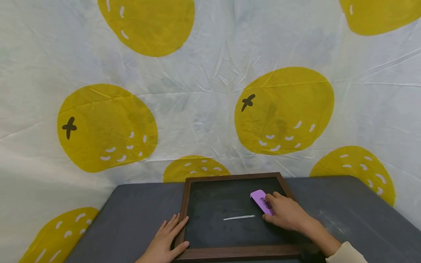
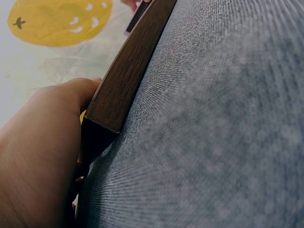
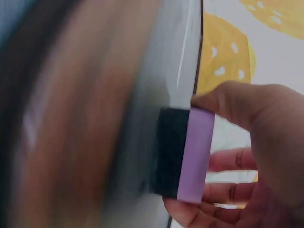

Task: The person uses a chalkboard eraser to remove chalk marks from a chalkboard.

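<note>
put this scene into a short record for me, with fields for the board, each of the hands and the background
board: dark, brown frame, on a gray table
left hand: touches the frame's left side
right hand: holds a purple eraser, dark pad facing the board
white line: on the board
backdrop: white, yellow round shapes

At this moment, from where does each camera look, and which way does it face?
Head: worn on the head, facing forward and down at the board, with the cloth behind; left grip and right grip both show.
Left wrist: on that wrist, facing along the board's edge and the table; part of the left grip shows, and a bit of the right at the top.
Right wrist: on that wrist, facing the eraser and board; the right grip shows.
Shared: head and right wrist both show the eraser.
</note>
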Demonstrator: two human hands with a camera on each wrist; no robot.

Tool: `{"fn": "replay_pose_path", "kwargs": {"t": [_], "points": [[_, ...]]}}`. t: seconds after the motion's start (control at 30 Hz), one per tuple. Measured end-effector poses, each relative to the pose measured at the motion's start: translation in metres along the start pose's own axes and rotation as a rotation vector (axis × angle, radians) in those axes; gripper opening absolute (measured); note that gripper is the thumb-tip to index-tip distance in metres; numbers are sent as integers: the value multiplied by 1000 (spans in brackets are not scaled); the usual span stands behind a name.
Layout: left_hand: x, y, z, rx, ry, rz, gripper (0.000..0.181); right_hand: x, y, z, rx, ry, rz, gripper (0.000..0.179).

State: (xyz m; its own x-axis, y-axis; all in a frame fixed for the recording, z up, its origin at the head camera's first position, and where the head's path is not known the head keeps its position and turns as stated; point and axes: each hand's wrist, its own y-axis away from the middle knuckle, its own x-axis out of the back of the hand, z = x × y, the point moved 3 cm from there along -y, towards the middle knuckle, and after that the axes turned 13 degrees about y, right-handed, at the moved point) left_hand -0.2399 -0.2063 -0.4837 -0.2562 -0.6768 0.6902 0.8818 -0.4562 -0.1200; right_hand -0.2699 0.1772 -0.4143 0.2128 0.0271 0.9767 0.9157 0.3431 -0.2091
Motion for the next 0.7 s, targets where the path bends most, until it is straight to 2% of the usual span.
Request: {"fn": "replay_pose_path", "kwargs": {"t": [0.23,0.43,0.7], "points": [[0,1,0,-21,-9,3,64,1,3,-14,-21,-1,69,45],[-1,1,-2,-34,-11,10,64,0,4,-24,-36,-26,67,46],[-1,0,-1,7,-1,-5,66,-1,0,-38,-26,-32,93,46]]}}
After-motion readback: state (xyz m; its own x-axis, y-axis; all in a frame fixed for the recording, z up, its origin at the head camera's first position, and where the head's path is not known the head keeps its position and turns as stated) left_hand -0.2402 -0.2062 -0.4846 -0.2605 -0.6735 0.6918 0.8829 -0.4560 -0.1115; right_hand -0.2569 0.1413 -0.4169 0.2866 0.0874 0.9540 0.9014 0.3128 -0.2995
